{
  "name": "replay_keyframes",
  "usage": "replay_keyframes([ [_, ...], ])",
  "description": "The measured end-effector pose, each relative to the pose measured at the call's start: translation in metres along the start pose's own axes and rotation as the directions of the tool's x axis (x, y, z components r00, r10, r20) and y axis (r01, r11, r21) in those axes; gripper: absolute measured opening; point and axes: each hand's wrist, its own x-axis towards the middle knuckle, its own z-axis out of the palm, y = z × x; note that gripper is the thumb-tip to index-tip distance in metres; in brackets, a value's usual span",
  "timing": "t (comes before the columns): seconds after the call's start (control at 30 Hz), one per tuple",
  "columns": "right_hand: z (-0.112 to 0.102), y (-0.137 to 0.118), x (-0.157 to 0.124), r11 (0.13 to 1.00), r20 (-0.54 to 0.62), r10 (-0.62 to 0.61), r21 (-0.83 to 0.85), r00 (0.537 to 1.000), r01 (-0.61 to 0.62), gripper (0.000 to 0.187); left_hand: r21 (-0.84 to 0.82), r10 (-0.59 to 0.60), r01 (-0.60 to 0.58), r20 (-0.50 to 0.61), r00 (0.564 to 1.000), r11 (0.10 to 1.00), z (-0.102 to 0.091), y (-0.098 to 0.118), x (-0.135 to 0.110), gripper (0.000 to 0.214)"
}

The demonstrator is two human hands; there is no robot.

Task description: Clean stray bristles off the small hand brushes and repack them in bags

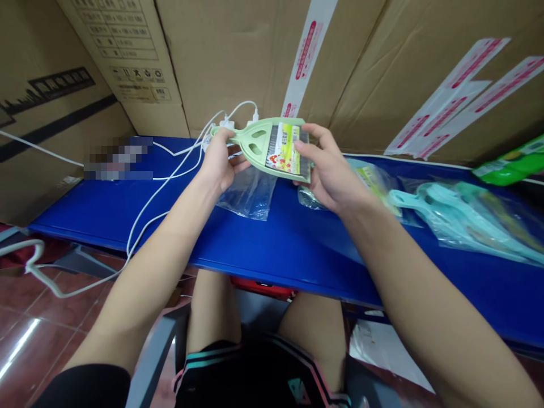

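Note:
I hold a pale green mini dustpan-and-brush set [259, 146] above the blue table [263, 243]. A yellow printed label [285, 148] covers its brush bristles. My left hand [221, 161] is closed round the handle end. My right hand [327, 170] grips the wide end, its thumb pressed on the label. An empty clear plastic bag [249, 195] lies on the table just under the set, between my hands.
More bagged sets in light blue [450, 212] lie on the table to the right, with a green package [510, 164] behind. White cables [170, 170] trail over the left side. Cardboard boxes [238, 56] wall the back. Red tile floor lies below left.

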Motion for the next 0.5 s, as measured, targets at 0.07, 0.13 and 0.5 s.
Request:
replay_keyframes([
  [0.07,0.002,-0.010,-0.003,0.957,0.053,0.157,0.236,0.986,-0.165,0.058,0.015,0.000,0.000,0.025,1.000,1.000,0.002,-0.001,-0.002,0.037],
  [0.13,0.002,-0.017,-0.005,0.920,0.097,0.193,0.328,0.976,-0.214,0.062,0.029,-0.008,0.006,0.052,0.999,1.000,0.003,-0.003,-0.004,0.037],
  [0.5,-0.002,-0.009,-0.001,0.884,0.033,0.217,0.416,0.976,-0.210,0.056,0.119,-0.207,0.197,0.077,0.975,0.973,0.015,0.031,-0.024,0.045],
])
